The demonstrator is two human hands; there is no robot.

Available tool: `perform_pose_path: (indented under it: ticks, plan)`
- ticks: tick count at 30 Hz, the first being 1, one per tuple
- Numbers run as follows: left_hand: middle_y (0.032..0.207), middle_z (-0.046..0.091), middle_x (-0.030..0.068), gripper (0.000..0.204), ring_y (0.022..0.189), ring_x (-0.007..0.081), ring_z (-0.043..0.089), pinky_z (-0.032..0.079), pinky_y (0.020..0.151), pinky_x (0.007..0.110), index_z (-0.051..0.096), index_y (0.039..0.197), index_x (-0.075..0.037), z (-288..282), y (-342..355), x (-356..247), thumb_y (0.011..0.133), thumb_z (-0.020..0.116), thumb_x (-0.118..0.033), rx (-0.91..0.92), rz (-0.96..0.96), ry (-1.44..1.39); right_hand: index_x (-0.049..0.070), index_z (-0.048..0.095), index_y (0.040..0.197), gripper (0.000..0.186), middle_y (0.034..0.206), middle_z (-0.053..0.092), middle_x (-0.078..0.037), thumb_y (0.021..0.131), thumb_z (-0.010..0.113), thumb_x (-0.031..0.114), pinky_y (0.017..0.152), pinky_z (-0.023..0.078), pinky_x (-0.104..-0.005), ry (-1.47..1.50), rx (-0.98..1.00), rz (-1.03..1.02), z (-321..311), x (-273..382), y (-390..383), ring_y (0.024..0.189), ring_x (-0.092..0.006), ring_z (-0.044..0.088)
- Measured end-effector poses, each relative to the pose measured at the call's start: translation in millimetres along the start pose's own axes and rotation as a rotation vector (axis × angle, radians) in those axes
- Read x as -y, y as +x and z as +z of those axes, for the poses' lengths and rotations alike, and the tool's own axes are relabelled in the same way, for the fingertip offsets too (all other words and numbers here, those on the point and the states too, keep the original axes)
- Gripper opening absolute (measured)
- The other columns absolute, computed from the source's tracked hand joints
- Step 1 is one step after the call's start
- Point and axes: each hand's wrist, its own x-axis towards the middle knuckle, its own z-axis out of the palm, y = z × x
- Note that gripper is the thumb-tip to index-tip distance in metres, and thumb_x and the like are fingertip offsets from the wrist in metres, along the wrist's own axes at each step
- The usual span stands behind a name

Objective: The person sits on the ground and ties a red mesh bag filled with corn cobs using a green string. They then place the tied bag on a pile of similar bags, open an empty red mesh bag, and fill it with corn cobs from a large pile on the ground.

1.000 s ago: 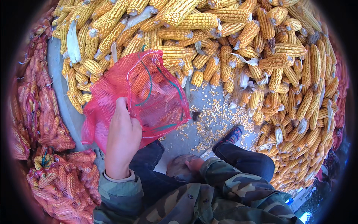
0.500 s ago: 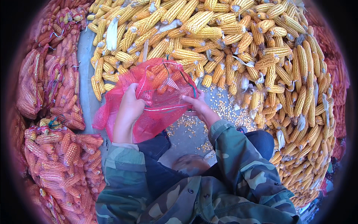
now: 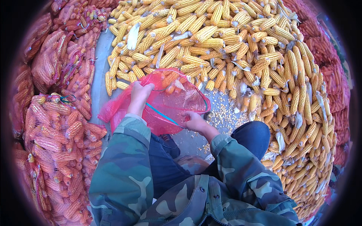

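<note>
One red bag stretches between the fingers.

Red mesh bag, sheer, slack, spread wide, teal strip across, near corn heap

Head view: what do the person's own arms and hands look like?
Both the left hand and the right hand are bare, without gloves. The left sleeve and right sleeve are long, loose and camouflage-patterned, in dark and bluish greens with paler blotches. A light inner cuff shows at the left wrist. No cables are visible on either arm.
</note>
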Motion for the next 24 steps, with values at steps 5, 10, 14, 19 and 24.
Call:
perform_pose_path:
  ticks: [5, 10, 14, 19, 24]
  plan:
    - [0.12, 0.062, 0.0185, 0.081, 0.112, 0.0323, 0.06, 0.048, 0.093, 0.041, 0.05, 0.129, -0.004, 3, -8, -5, 0.061, 0.086, -0.027, 0.182, 0.112, 0.617, 0.001, 0.039, 0.137, 0.072, 0.128, 0.042, -0.026, 0.074, 0.072, 0.014, 0.102, 0.04, -0.0442, -0.277, -0.493, -0.265, -28, -6, 14, 0.117, -0.0397, 0.045]
    - [0.108, 0.067, 0.0193, 0.064, 0.101, 0.0333, 0.065, 0.05, 0.088, 0.043, 0.061, 0.12, -0.005, -1, -17, -5, 0.064, 0.084, -0.026, 0.58, 0.05, 0.801, 0.002, 0.029, 0.143, 0.079, 0.133, 0.036, -0.026, 0.075, 0.069, 0.007, 0.104, 0.036, -0.0461, -0.442, -0.755, -0.428, -67, 8, 83, 0.122, -0.0429, 0.04]
    - [0.086, 0.068, 0.0217, 0.037, 0.084, 0.036, 0.067, 0.05, 0.075, 0.043, 0.068, 0.101, 0.0, 13, -9, 5, 0.079, 0.071, -0.03, 0.548, -0.132, 0.481, 0.013, 0.03, 0.147, 0.083, 0.139, 0.036, -0.024, 0.073, 0.065, -0.003, 0.104, 0.036, -0.0471, -0.672, -0.752, -0.403, -104, 51, 144, 0.128, -0.0442, 0.037]
    - [0.078, 0.066, 0.0178, 0.037, 0.075, 0.0273, 0.065, 0.048, 0.071, 0.039, 0.066, 0.097, 0.004, 14, 6, 8, 0.089, 0.06, -0.032, 0.431, -0.216, 0.24, 0.021, 0.01, 0.153, 0.114, 0.141, 0.039, -0.022, 0.064, 0.082, 0.024, 0.105, 0.035, -0.0503, -0.994, -0.308, -0.376, -151, 83, 207, 0.129, -0.0415, 0.039]
    - [0.088, 0.066, 0.0078, 0.033, 0.082, 0.0166, 0.062, 0.048, 0.073, 0.033, 0.062, 0.109, 0.002, 21, 13, -2, 0.088, 0.065, -0.024, 0.458, -0.35, 0.027, 0.014, 0.012, 0.152, 0.117, 0.129, 0.045, -0.021, 0.062, 0.085, 0.032, 0.103, 0.036, -0.0482, -1.163, -0.348, -0.396, -143, 82, 230, 0.121, -0.0378, 0.044]
